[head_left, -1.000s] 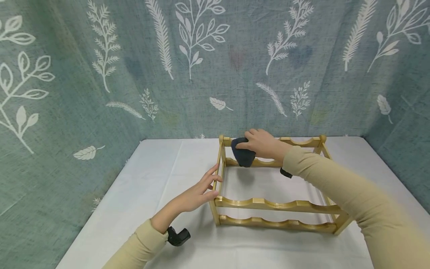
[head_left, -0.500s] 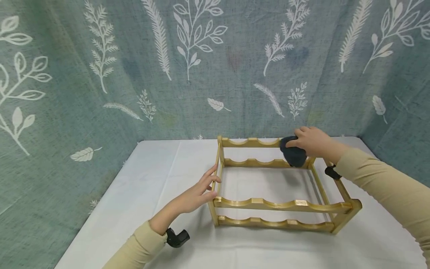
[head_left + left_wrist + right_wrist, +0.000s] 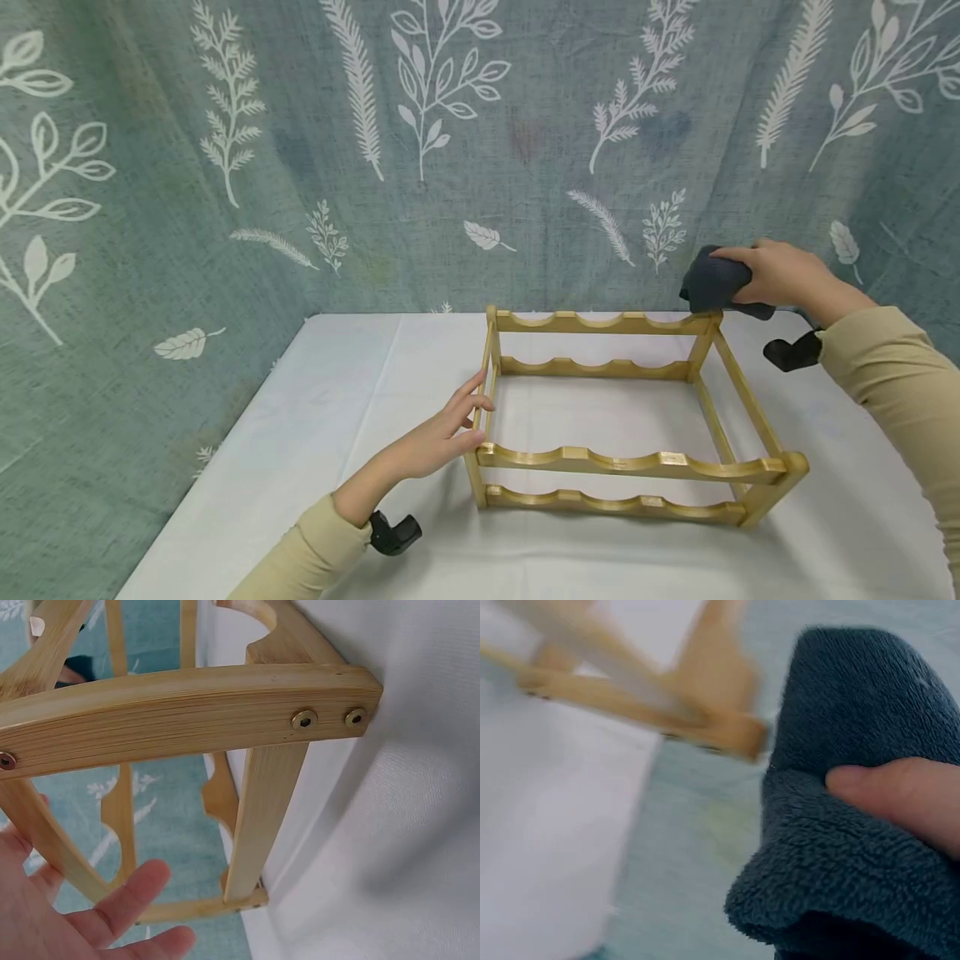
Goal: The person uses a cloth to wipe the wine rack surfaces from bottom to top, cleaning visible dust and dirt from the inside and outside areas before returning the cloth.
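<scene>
Right fingers [image 3: 737, 254] clamped on dark blue cloth [image 3: 707, 283]; left fingers [image 3: 471, 386] apart, touching wooden rack [image 3: 577, 459].

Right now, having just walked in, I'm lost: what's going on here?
A person is handling a dark blue cloth at a wooden rack. The right hand grips the cloth at the rack's far right corner; whether the cloth touches the wood is hard to tell. The left hand rests against the rack's left side, fingers loose. The rack stands on a white-covered table.
</scene>
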A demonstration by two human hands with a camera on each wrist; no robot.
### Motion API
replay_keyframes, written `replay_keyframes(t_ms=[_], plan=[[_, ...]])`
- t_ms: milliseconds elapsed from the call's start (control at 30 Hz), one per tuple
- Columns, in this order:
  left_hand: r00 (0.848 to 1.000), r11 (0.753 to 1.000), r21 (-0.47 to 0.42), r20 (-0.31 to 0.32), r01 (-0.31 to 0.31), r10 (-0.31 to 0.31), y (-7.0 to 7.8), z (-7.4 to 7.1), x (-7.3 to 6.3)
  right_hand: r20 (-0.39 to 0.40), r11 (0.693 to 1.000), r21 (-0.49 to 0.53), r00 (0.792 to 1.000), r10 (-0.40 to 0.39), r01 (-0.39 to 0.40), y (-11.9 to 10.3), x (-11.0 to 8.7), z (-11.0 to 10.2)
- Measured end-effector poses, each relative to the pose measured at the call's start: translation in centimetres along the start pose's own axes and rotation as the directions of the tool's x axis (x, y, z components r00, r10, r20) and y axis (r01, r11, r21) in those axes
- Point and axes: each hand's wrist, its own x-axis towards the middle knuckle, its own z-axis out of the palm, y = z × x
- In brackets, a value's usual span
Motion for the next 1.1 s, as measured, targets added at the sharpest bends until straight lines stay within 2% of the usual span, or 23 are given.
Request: replay_keyframes(t_ms=[133, 333, 600, 800, 933, 1033, 1100], plan=[[1.000, 1.000, -0.005, 0.018, -0.007, 0.008, -0.1, -0.3, 0.1, 0.060, 0.994, 0.109, 0.998, 0.001, -0.008, 0.9, 0.7, 1.5], [0.999, 0.999, -0.030, 0.014, -0.040, 0.040, -0.5, -0.3, 0.0, 0.083, 0.977, 0.213, 0.996, -0.013, -0.005, 1.5, 1.3, 2.6], [0.999, 0.998, -0.040, -0.006, -0.047, 0.047, -0.5, -0.2, 0.0, 0.102, 0.984, 0.179, 0.995, 0.003, -0.022, 1.2, 1.5, 2.9], [0.999, 0.995, -0.091, -0.002, -0.047, 0.048, -2.2, -1.8, 1.1, 0.087, 0.981, 0.187, 0.994, -0.066, 0.048, 1.3, 1.0, 3.1], [0.999, 0.988, -0.149, -0.004, 0.030, -0.031, -4.0, -3.7, 2.0, 0.082, 0.969, 0.232, 0.991, -0.107, 0.085, 1.8, -0.5, 3.4], [0.991, 0.980, -0.166, -0.062, 0.108, -0.120, -5.1, -5.3, 2.3, 0.072, 0.965, 0.242, 0.990, -0.121, 0.101, 1.7, -1.6, 3.5], [0.979, 0.977, -0.154, -0.121, 0.146, -0.165, -5.8, -6.2, 2.6, 0.061, 0.957, 0.266, 0.989, -0.133, 0.112, 1.6, -2.4, 3.6]])
